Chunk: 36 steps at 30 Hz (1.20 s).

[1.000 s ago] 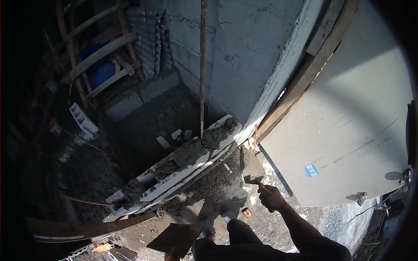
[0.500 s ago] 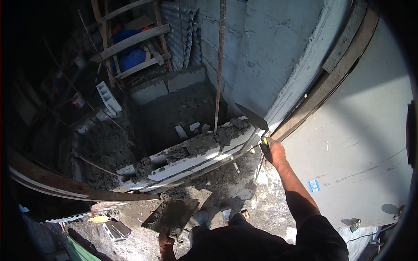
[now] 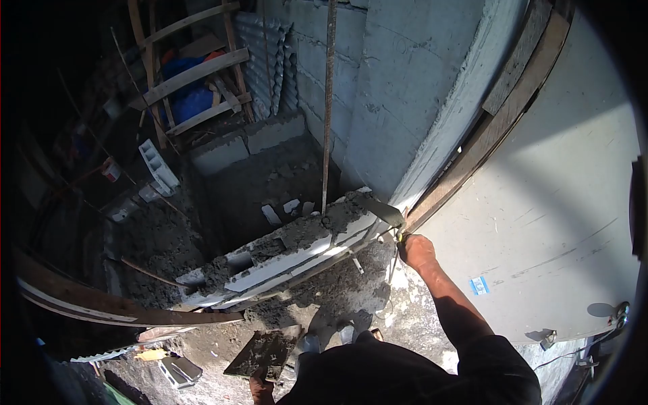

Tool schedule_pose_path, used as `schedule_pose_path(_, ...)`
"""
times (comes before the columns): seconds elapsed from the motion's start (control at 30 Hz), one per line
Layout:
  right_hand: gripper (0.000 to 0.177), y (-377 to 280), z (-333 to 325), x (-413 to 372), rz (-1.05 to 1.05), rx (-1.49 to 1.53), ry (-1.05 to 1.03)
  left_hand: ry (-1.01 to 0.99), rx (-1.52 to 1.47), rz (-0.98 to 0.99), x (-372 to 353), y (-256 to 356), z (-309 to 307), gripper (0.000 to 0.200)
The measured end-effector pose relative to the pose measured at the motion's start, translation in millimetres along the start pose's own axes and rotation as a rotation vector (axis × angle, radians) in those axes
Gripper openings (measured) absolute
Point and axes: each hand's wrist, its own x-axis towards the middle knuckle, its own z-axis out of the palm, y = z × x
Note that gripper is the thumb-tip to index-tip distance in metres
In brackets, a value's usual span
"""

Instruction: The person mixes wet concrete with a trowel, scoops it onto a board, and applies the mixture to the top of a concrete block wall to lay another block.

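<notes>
My right hand (image 3: 418, 252) is closed around the handle of a trowel (image 3: 383, 211), whose blade lies at the right end of a low block wall (image 3: 297, 262), near the upright grey wall. Wet mortar (image 3: 297, 233) covers much of the block wall's top, with hollow cores showing towards the left. Down at the bottom, my left hand (image 3: 260, 388) grips the near edge of a flat board (image 3: 265, 354) that carries some mortar.
A steel rod (image 3: 329, 108) rises from the block wall. A hollow block (image 3: 158, 166) stands at the left, and another (image 3: 179, 371) lies at lower left. Curved timber (image 3: 128, 312) crosses the left side. A large pale panel (image 3: 540, 223) stands at the right.
The trowel blade has come down onto the wall's right end and turned flatter. My right hand is slightly lower. The whole view has shifted a little.
</notes>
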Motion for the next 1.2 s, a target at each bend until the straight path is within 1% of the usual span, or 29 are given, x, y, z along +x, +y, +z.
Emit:
schedule_pose_path(0.03,0.025,10,-2,6,0.039,-0.064,-0.004,-0.001,0.0,-0.008,-2,2,3,0.039)
schedule_pose_path(0.1,0.025,28,-7,15,0.065,-0.057,0.033,-0.016,0.019,0.005,-7,6,10,0.038)
schedule_pose_path(0.13,0.025,34,-10,16,0.067,-0.063,0.033,-0.018,0.018,0.0,-1,2,1,0.038)
schedule_pose_path(0.2,0.025,40,-14,19,0.133,-0.031,0.053,-0.12,0.542,0.316,11,-5,-22,0.036)
schedule_pose_path(0.23,0.025,41,-12,18,0.134,-0.031,0.055,-0.171,0.806,0.477,13,-3,-23,0.035)
schedule_pose_path(0.27,0.025,41,-8,16,0.099,0.035,0.084,-0.172,0.803,0.478,19,0,-21,0.035)
schedule_pose_path(0.3,0.026,40,-4,11,0.065,0.101,0.107,-0.114,0.407,0.23,18,7,-11,0.035)
schedule_pose_path(0.33,0.031,27,-13,0,-0.032,0.398,0.144,-0.052,0.008,-0.017,17,11,-5,0.036)
schedule_pose_path(0.37,0.031,19,-16,-6,-0.034,0.398,0.138,-0.046,0.007,-0.018,13,12,-4,0.036)
schedule_pose_path(0.43,0.033,5,-17,-12,0.209,0.944,-0.297,-0.182,0.501,0.294,6,15,-2,0.037)
schedule_pose_path(0.47,0.027,-6,-16,-15,0.213,1.059,-0.347,-0.155,0.024,0.038,3,21,11,0.039)
schedule_pose_path(0.5,0.023,-12,-1,-12,0.212,1.081,-0.313,-0.15,0.026,0.039,0,23,12,0.039)
schedule_pose_path(0.57,0.019,-42,-16,-14,0.266,1.288,-0.452,-0.221,0.323,0.186,4,22,4,0.04)
schedule_pose_path(0.6,0.024,-47,-12,-10,0.259,1.34,-0.546,-0.219,0.347,0.248,-5,21,8,0.04)
schedule_pose_path(0.63,0.024,-51,-8,-5,0.258,1.341,-0.545,-0.22,0.348,0.25,-7,23,15,0.04)
schedule_pose_path(0.7,0.027,-59,-2,8,0.284,1.645,-0.846,-0.104,0.023,-0.024,-9,27,22,0.04)
schedule_pose_path(0.73,0.028,-64,-1,15,0.254,1.611,-0.869,-0.104,0.025,-0.019,-10,25,19,0.04)
schedule_pose_path(0.77,0.028,-68,-7,18,0.249,1.616,-0.87,-0.138,0.15,0.06,-8,19,10,0.04)
schedule_pose_path(0.8,0.028,-71,-14,19,0.276,1.635,-0.811,-0.172,0.277,0.14,-5,17,1,0.04)
schedule_pose_path(0.83,0.028,-72,-18,20,0.301,1.653,-0.752,-0.173,0.281,0.147,-5,18,1,0.04)
schedule_pose_path(0.87,0.027,-62,-12,28,0.333,1.69,-0.702,-0.08,0.125,0.081,-7,15,3,0.04)
schedule_pose_path(0.9,0.026,-48,-9,36,0.363,1.672,-0.717,0.015,-0.032,0.016,-11,11,4,0.04)
schedule_pose_path(0.93,0.023,-36,-7,43,0.371,1.68,-0.698,-0.094,-0.009,0.02,-22,13,9,0.045)
schedule_pose_path(0.97,0.019,-23,-3,49,0.383,1.687,-0.68,-0.11,0.043,0.037,-28,12,11,0.045)
schedule_pose_path(1.03,0.022,-5,5,61,0.367,1.748,-0.609,-0.103,0.111,0.076,-36,12,15,0.045)
schedule_pose_path(1.13,0.024,11,11,71,0.353,1.782,-0.585,-0.092,0.138,0.091,-44,8,21,0.046)
schedule_pose_path(1.2,0.024,17,15,75,0.352,1.824,-0.526,-0.084,0.147,0.099,-48,5,24,0.046)
